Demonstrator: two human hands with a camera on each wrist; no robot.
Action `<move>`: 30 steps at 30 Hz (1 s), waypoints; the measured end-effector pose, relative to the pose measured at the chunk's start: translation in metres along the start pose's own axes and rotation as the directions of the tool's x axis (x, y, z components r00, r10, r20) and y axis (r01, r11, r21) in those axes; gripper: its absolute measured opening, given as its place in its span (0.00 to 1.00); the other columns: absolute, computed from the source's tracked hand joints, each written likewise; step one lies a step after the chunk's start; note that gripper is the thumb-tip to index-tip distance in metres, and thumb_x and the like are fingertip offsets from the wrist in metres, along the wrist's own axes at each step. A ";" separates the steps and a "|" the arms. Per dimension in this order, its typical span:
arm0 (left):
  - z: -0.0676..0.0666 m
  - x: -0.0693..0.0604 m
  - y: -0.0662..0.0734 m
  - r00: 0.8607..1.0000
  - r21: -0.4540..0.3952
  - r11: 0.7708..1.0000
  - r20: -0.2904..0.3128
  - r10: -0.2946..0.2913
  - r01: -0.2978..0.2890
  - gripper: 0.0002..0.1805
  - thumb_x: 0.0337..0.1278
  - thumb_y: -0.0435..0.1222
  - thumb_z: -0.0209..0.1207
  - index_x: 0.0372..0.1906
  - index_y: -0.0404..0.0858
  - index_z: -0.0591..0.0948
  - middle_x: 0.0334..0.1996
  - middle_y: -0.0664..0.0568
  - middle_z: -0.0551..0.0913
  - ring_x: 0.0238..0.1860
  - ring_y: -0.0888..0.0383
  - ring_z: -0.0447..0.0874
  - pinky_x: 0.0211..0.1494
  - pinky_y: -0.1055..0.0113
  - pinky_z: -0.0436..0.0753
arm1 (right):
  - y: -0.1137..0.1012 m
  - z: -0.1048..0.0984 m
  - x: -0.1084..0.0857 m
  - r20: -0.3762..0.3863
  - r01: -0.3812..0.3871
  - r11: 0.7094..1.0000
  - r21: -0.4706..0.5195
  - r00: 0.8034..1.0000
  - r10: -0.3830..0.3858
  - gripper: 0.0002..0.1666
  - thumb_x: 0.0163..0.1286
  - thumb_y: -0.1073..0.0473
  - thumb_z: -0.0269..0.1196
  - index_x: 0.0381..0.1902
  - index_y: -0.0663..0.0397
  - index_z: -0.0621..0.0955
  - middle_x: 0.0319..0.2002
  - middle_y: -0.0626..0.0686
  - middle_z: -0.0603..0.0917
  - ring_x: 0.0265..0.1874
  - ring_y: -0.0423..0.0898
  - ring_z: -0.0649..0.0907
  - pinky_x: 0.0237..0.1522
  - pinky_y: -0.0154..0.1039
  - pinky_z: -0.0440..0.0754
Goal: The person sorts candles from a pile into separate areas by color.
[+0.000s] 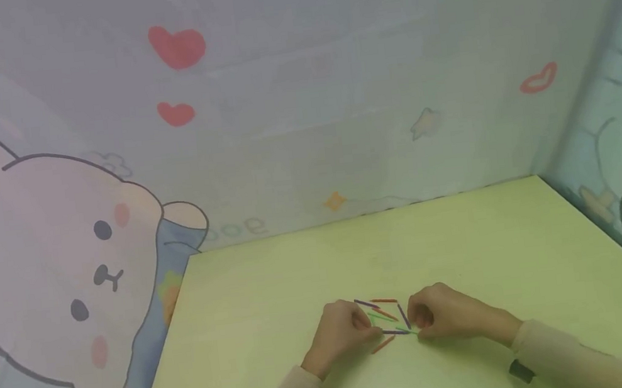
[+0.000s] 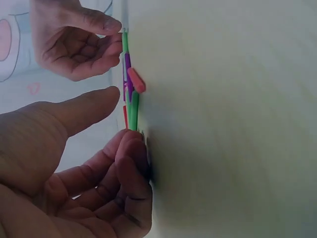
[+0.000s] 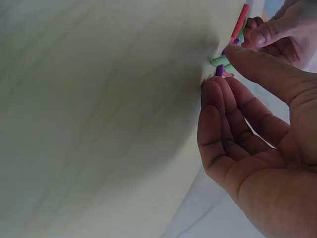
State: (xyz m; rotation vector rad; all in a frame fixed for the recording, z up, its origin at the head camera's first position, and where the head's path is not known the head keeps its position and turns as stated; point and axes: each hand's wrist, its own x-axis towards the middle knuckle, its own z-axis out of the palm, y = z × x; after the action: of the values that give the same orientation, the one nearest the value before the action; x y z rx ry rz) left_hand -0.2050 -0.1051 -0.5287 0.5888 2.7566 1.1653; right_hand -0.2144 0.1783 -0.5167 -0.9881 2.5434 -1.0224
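Coloured sticks (image 1: pixel 384 301) lie on the yellow-green table (image 1: pixel 264 294) in a loose, roughly four-sided cluster between the two hands; purple, green and orange-red pieces are visible, some crossing or meeting at their ends. The left hand (image 1: pixel 341 333) stands at one side of the cluster, its fingers bent loosely together and its thumb apart from them, with a clear gap in the left wrist view. The thumb tip lies beside the end of a purple stick (image 1: pixel 392 332); contact cannot be told. The right hand (image 1: pixel 453 313) stands opposite, fingers bent side by side, thumb separated from the fingertips by a gap wider than a stick. A green stick (image 1: pixel 413 332) ends just beside its thumb; whether they touch cannot be told. An orange-red stick (image 1: pixel 383 345) slants on the near side of the cluster. Pale sleeves (image 1: pixel 566 350) cover both forearms; behind the table hangs a backdrop (image 1: pixel 304 125) printed with hearts.
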 end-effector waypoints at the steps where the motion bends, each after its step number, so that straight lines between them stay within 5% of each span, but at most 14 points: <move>1: 0.005 0.000 -0.005 1.000 0.032 0.999 -0.012 0.023 -0.022 0.12 0.55 0.38 0.83 0.31 0.36 0.91 0.25 0.58 0.87 0.24 0.68 0.79 0.31 0.72 0.83 | 0.000 0.002 0.000 0.001 -0.006 1.000 -0.010 1.000 0.006 0.14 0.59 0.66 0.82 0.36 0.48 0.87 0.32 0.40 0.85 0.33 0.35 0.82 0.37 0.33 0.84; 8: 0.029 0.011 -0.036 0.997 0.114 0.993 -0.057 0.052 -0.045 0.23 0.47 0.51 0.87 0.31 0.37 0.90 0.22 0.61 0.81 0.23 0.66 0.76 0.27 0.71 0.78 | -0.004 0.008 0.003 -0.017 -0.021 0.999 -0.039 1.000 0.020 0.13 0.58 0.68 0.80 0.34 0.48 0.87 0.29 0.40 0.82 0.30 0.34 0.77 0.33 0.33 0.80; 12: 0.028 0.010 -0.030 0.998 0.105 0.994 -0.049 0.027 -0.022 0.23 0.44 0.49 0.89 0.31 0.37 0.90 0.22 0.60 0.80 0.23 0.65 0.75 0.28 0.70 0.78 | -0.003 0.010 0.004 -0.028 -0.011 0.999 -0.051 1.000 0.010 0.13 0.58 0.71 0.78 0.33 0.48 0.87 0.28 0.39 0.82 0.29 0.33 0.77 0.33 0.32 0.81; 15: 0.014 0.003 -0.004 0.999 0.090 0.995 -0.020 -0.036 0.037 0.19 0.46 0.41 0.89 0.33 0.33 0.91 0.22 0.56 0.82 0.24 0.64 0.76 0.29 0.70 0.78 | 0.000 0.011 0.005 -0.029 -0.004 0.999 -0.050 1.000 0.003 0.13 0.59 0.72 0.76 0.33 0.49 0.87 0.28 0.38 0.82 0.29 0.33 0.78 0.33 0.32 0.82; 19: 0.004 0.001 0.008 0.998 0.059 0.997 -0.007 -0.056 0.057 0.15 0.45 0.34 0.87 0.32 0.31 0.90 0.22 0.56 0.82 0.24 0.65 0.76 0.28 0.72 0.78 | 0.000 0.009 0.007 -0.023 0.006 0.999 -0.041 1.000 -0.007 0.13 0.61 0.73 0.75 0.32 0.48 0.87 0.28 0.38 0.82 0.28 0.33 0.78 0.32 0.32 0.81; 25: 0.028 0.014 -0.036 1.000 0.085 0.996 -0.013 -0.025 0.026 0.06 0.49 0.33 0.79 0.31 0.38 0.91 0.24 0.60 0.82 0.24 0.66 0.77 0.27 0.71 0.78 | -0.001 0.008 0.007 -0.011 0.010 0.999 -0.034 1.000 -0.010 0.14 0.62 0.73 0.76 0.31 0.48 0.87 0.28 0.37 0.83 0.28 0.32 0.78 0.33 0.32 0.82; 27: 0.030 0.013 -0.035 1.000 0.102 0.995 -0.022 -0.015 0.018 0.04 0.49 0.31 0.75 0.32 0.38 0.91 0.24 0.59 0.83 0.24 0.67 0.76 0.27 0.71 0.77 | -0.001 0.008 0.006 -0.008 0.009 0.999 -0.032 1.000 -0.010 0.14 0.62 0.74 0.76 0.31 0.49 0.87 0.28 0.37 0.84 0.28 0.32 0.79 0.33 0.32 0.82; 30: 0.022 0.007 -0.013 0.999 0.135 0.991 -0.048 -0.008 0.014 0.07 0.47 0.24 0.69 0.23 0.38 0.85 0.17 0.61 0.74 0.20 0.67 0.66 0.22 0.72 0.68 | -0.002 0.008 0.005 -0.009 0.014 0.999 -0.032 1.000 -0.015 0.14 0.61 0.75 0.75 0.30 0.49 0.88 0.28 0.38 0.85 0.28 0.32 0.79 0.33 0.32 0.82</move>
State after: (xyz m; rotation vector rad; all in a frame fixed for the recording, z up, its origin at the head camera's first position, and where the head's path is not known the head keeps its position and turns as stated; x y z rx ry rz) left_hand -0.2107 -0.0954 -0.5529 0.5653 2.8932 1.0082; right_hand -0.2141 0.1696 -0.5208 -1.0140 2.5708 -0.9957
